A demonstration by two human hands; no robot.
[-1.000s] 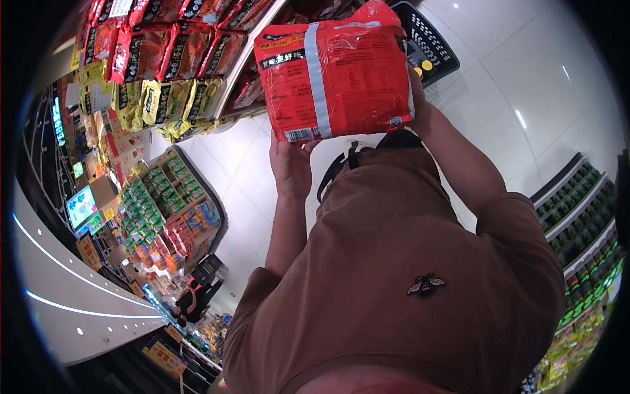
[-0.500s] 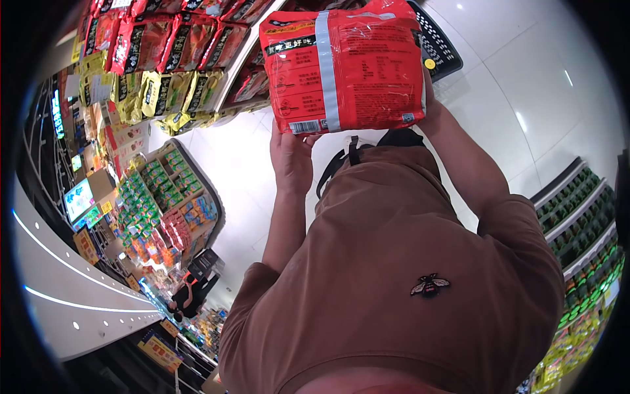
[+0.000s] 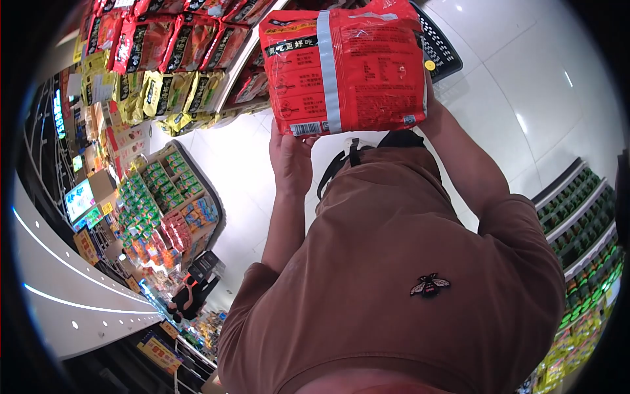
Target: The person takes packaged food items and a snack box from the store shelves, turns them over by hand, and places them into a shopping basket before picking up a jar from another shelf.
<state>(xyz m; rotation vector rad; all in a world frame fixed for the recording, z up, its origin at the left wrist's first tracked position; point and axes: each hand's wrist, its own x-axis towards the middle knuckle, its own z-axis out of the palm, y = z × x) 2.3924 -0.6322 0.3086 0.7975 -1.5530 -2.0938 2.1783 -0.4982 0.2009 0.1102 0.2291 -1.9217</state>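
Observation:
A big red plastic multipack [image 3: 377, 72], probably instant noodles, is held up in front of me at the top of the view. Its printed back faces me, with a pale seam strip down it and a barcode at the lower left. My left hand [image 3: 293, 157] supports the pack's lower left corner, its fingers curled beneath and partly hidden. On the right side my right hand [image 3: 431, 108] grips the edge, most of its fingers hidden behind the pack.
Shelves of red and yellow packets [image 3: 164, 52] stand at the upper left. A black basket [image 3: 443, 49] lies beyond the multipack. Lower left are a display stand [image 3: 167, 210] and a person [image 3: 187, 299]; shelves of green-topped goods [image 3: 577, 210] stand to the right.
The multipack sits very slightly lower in the view. Both hands keep their hold on it.

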